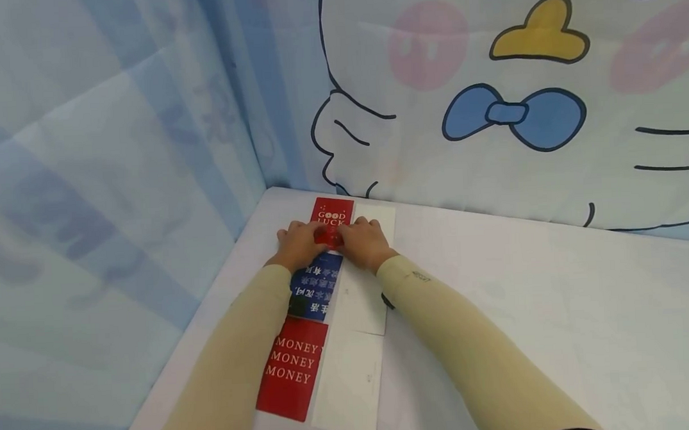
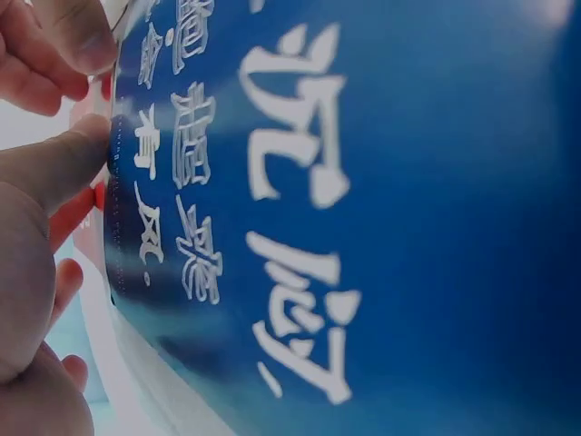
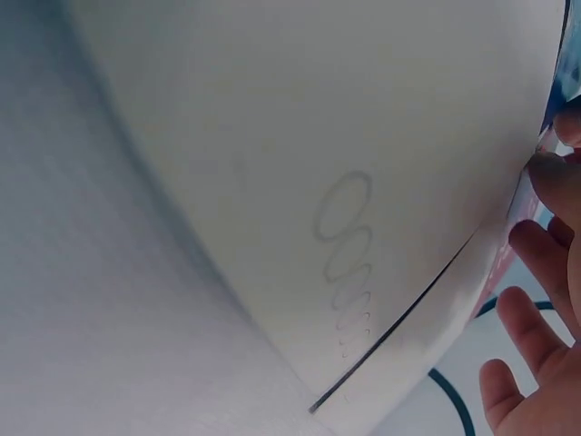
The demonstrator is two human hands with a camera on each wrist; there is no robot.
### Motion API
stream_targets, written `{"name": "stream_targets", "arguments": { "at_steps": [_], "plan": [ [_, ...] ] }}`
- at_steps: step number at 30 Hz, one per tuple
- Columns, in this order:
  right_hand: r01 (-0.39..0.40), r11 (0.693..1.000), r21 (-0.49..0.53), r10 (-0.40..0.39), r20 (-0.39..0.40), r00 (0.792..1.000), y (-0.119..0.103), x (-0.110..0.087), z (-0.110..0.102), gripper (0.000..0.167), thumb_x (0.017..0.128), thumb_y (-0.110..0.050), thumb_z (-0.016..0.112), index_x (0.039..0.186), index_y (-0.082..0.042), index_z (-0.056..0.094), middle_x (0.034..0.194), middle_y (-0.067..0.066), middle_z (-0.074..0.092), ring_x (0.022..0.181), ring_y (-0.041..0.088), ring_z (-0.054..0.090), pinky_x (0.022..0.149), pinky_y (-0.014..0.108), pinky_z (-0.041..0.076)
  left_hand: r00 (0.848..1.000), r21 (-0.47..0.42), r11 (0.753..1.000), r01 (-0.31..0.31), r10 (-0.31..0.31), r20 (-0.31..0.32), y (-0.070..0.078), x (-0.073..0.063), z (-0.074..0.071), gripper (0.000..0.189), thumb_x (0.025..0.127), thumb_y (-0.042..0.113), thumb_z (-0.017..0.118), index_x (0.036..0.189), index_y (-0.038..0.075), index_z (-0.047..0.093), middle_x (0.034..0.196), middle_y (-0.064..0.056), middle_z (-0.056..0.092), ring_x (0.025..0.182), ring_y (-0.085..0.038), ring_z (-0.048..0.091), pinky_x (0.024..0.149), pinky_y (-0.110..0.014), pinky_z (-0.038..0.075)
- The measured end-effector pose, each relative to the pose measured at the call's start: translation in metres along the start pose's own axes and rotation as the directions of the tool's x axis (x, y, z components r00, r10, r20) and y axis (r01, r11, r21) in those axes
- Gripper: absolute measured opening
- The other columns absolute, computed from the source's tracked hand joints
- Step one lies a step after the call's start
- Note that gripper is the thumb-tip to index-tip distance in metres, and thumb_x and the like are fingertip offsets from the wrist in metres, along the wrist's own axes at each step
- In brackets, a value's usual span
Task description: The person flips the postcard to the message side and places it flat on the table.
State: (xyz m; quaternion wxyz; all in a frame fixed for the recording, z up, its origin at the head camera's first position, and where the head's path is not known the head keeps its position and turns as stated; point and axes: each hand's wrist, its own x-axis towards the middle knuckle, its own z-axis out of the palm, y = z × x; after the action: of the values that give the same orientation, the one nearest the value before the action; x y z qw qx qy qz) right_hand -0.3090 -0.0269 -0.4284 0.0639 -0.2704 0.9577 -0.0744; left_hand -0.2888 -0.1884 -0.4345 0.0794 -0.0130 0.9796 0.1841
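Both hands meet at the far end of a column of cards. A red "GOOD LUCK" card [image 1: 332, 208] lies there, and over its lower part is a small glossy red piece [image 1: 329, 237], its exact kind unclear. From the left, my left hand [image 1: 297, 244] pinches this piece with thumb and fingertips. My right hand [image 1: 365, 244] holds its other side, thumb close to the left thumb. Just below the hands lies a blue card [image 1: 315, 287] with white Chinese characters, which fills much of the left wrist view. Fingers partly hide the red piece in both wrist views.
A red "MONEY" card [image 1: 293, 369] lies nearest me. Alongside runs a column of cream-white cards [image 1: 348, 381], meeting at a seam. The white table [image 1: 527, 309] extends right. Curtains stand at the left [image 1: 101, 187] and back, the back one with a cartoon print [image 1: 513, 114].
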Motion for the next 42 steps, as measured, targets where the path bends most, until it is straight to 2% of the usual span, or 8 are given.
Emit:
{"name": "stream_targets", "arguments": {
  "at_steps": [10, 19, 24, 28, 32, 36, 39, 42],
  "plan": [
    [0.049, 0.997, -0.065, -0.049, 0.015, 0.999, 0.002, 0.001, 0.001, 0.035, 0.1, -0.034, 0.063, 0.128, -0.014, 0.064, 0.113, 0.009, 0.069, 0.107, 0.027, 0.058, 0.099, 0.043, 0.042, 1.0, 0.015, 1.0, -0.015, 0.015, -0.001, 0.001, -0.001, -0.002, 0.055, 0.095, 0.033, 0.07, 0.145, 0.017, 0.055, 0.133, -0.012, 0.059, 0.124, -0.031, 0.044, 0.102, -0.05, 0.029],
    [0.022, 0.998, 0.063, -0.024, 0.03, 0.999, 0.006, 0.001, 0.003, 0.034, 0.102, -0.035, 0.058, 0.131, -0.017, 0.063, 0.119, 0.007, 0.069, 0.11, 0.027, 0.057, 0.1, 0.043, 0.041, 1.0, -0.02, 1.0, 0.005, -0.005, 0.008, 0.002, 0.0, -0.004, 0.059, 0.091, 0.038, 0.074, 0.143, 0.018, 0.056, 0.133, -0.011, 0.057, 0.122, -0.029, 0.043, 0.102, -0.05, 0.03],
    [0.008, 0.997, 0.074, -0.011, 0.041, 0.999, 0.007, 0.001, 0.002, 0.038, 0.101, -0.037, 0.06, 0.133, -0.017, 0.063, 0.118, 0.005, 0.068, 0.11, 0.026, 0.056, 0.097, 0.043, 0.042, 1.0, 0.012, 1.0, -0.01, 0.01, 0.014, 0.0, 0.002, -0.004, 0.057, 0.093, 0.041, 0.07, 0.143, 0.017, 0.056, 0.131, -0.011, 0.058, 0.121, -0.028, 0.045, 0.103, -0.05, 0.028],
    [-0.026, 0.993, 0.117, 0.021, 0.049, 0.999, 0.007, 0.001, 0.0, 0.034, 0.102, -0.029, 0.058, 0.132, -0.014, 0.063, 0.117, 0.005, 0.068, 0.107, 0.026, 0.056, 0.097, 0.044, 0.043, 0.999, 0.027, 0.999, -0.031, 0.03, 0.021, 0.0, 0.003, -0.005, 0.057, 0.094, 0.042, 0.069, 0.143, 0.016, 0.056, 0.13, -0.011, 0.058, 0.122, -0.029, 0.044, 0.103, -0.051, 0.026],
    [-0.06, 0.98, 0.189, 0.054, 0.038, 0.998, 0.007, 0.0, -0.003, 0.03, 0.101, -0.022, 0.056, 0.129, -0.011, 0.063, 0.118, 0.007, 0.067, 0.105, 0.026, 0.055, 0.099, 0.045, 0.043, 1.0, -0.017, 1.0, -0.024, 0.024, 0.015, 0.0, 0.003, -0.008, 0.063, 0.093, 0.032, 0.071, 0.149, 0.016, 0.048, 0.139, -0.013, 0.053, 0.129, -0.032, 0.039, 0.104, -0.054, 0.025],
    [-0.072, 0.963, 0.26, 0.07, 0.019, 0.997, 0.007, -0.001, -0.006, 0.034, 0.101, -0.02, 0.056, 0.132, -0.006, 0.059, 0.123, 0.011, 0.065, 0.11, 0.028, 0.057, 0.102, 0.044, 0.044, 0.999, -0.075, 0.997, 0.034, -0.033, 0.011, -0.003, 0.003, -0.011, 0.067, 0.092, 0.015, 0.067, 0.154, 0.02, 0.04, 0.148, -0.015, 0.045, 0.136, -0.035, 0.031, 0.106, -0.054, 0.023],
    [-0.079, 0.936, 0.344, 0.085, -0.003, 0.996, 0.007, -0.002, -0.008, 0.038, 0.101, -0.017, 0.056, 0.137, -0.005, 0.055, 0.131, 0.011, 0.062, 0.119, 0.028, 0.057, 0.105, 0.043, 0.043, 0.998, -0.084, 0.994, 0.064, -0.065, -0.008, -0.005, 0.004, -0.013, 0.064, 0.094, 0.012, 0.064, 0.153, 0.018, 0.039, 0.146, -0.014, 0.048, 0.135, -0.034, 0.035, 0.106, -0.054, 0.022],
    [-0.079, 0.903, 0.423, 0.103, -0.034, 0.994, 0.008, -0.002, -0.01, 0.038, 0.1, -0.014, 0.056, 0.138, -0.005, 0.054, 0.135, 0.011, 0.061, 0.125, 0.027, 0.055, 0.107, 0.042, 0.042, 0.996, -0.106, 0.992, 0.065, -0.07, -0.046, -0.006, 0.005, -0.015, 0.061, 0.095, 0.012, 0.063, 0.151, 0.016, 0.04, 0.139, -0.012, 0.055, 0.129, -0.032, 0.042, 0.106, -0.053, 0.021]
  ]
}}
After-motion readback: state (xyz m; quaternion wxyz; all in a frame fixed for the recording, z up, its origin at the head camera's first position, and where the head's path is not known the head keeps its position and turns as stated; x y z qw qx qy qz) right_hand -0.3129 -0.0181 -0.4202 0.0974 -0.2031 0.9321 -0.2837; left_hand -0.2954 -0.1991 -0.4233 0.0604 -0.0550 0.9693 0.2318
